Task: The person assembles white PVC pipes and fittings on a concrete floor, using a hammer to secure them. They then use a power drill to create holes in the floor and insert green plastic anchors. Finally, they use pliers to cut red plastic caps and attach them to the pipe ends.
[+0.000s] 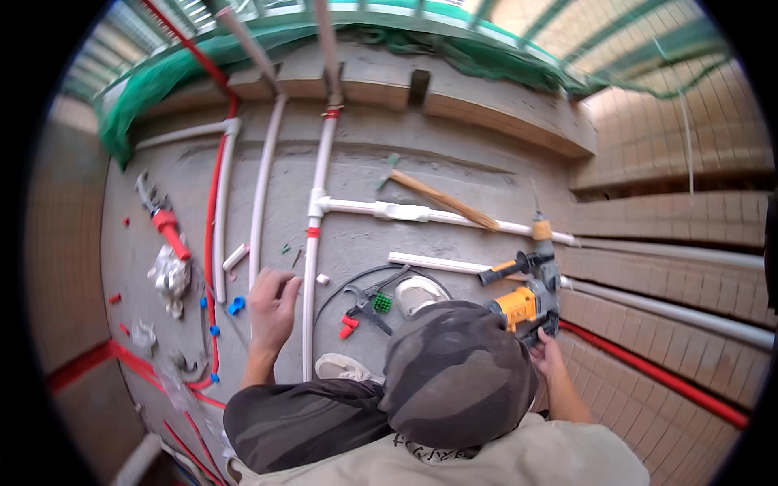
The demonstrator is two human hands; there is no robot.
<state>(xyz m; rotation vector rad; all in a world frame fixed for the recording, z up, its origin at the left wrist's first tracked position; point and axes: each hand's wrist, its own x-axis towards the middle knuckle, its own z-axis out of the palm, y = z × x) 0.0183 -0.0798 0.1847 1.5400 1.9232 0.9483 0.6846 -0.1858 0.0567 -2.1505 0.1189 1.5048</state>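
My right hand [549, 353] grips the rear handle of a yellow, grey and black hammer drill [519, 306]. The drill stands close to the right wall, its bit directed away from me and its side handle sticking out to the left. Fingers curled, my left hand [274, 304] hovers by a white pipe [312, 275] running lengthwise. What it may hold, if anything, is hidden. Below the drill's side handle lies a loose white pipe [442, 262]. A hammer [442, 198] with a wooden handle rests across the joined white crosswise pipe [403, 212].
Pliers-like black tool [366, 306], green piece [382, 302] and red fittings [348, 326] lie by my shoes. A red-handled tool [166, 227], plastic bag [170, 279] and blue fittings [236, 305] are on the left. Red pipe [215, 194] runs along the floor; green netting [158, 97] hangs beyond.
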